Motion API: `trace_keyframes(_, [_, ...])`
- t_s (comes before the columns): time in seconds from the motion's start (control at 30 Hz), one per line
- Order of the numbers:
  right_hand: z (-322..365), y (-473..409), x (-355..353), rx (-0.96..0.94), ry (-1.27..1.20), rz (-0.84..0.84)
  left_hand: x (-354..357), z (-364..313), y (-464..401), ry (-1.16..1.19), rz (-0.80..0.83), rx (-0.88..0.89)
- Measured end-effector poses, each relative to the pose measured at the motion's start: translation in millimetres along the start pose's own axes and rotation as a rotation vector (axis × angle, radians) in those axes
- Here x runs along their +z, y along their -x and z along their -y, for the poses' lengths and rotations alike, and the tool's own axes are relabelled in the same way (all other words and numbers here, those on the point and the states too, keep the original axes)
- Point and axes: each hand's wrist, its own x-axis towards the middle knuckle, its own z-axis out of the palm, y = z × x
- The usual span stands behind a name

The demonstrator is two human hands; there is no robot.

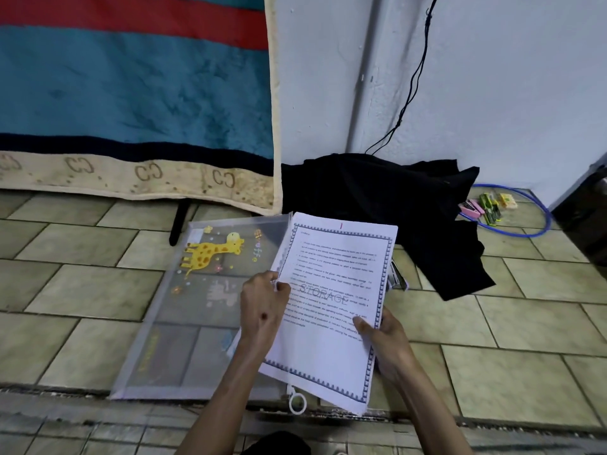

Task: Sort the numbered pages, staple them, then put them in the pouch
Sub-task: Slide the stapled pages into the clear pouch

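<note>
- Nearest, the right hand [382, 343] is pinching the right edge of the pages [331, 310], thumb on top, probably to steady the stack.
- The left hand [262, 307] is gripping the stack's left edge partway up, fingers curling onto the sheets, seemingly squaring or leafing them.
- The pages are being held tilted just above the floor [492, 372], a red "1" showing at the top sheet's far edge; whether they are stapled, I cannot tell.
- The pouch [184, 307], clear with a giraffe print, is lying flat to the left, its right side tucked under the stack, its zip ring [297, 403] poking out near the stack's near corner, handy for loading.
- A stapler [398, 278] seems to be peeking out past the pages' right edge.
- Farther right, bare tiles are leaving room; a dark cloth [394, 198] and a hanging blanket [131, 93] are bounding the far side.
</note>
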Motion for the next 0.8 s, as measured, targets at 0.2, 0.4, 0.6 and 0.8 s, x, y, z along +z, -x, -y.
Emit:
trace_keyframes(0.2, [0.4,-2.0,1.8,-0.041,-0.015,-0.004,-0.5,-0.9,3.3,0.071,-0.047,0.015])
trace_keyframes(0.4, [-0.5,-3.8,2.3,-0.061,0.034,0.018,-2.3,0.3,8.0,0.108,-0.042,0.07])
trace_keyframes(0.6, [1.8,-1.2,0.2,-0.094,0.045,0.035,0.4,3.6,8.1,0.137,-0.048,0.048])
trace_keyframes(0.8, [3.5,-6.8,-1.2,-0.071,0.058,0.047,4.2,10.2,11.4,0.173,-0.077,0.101])
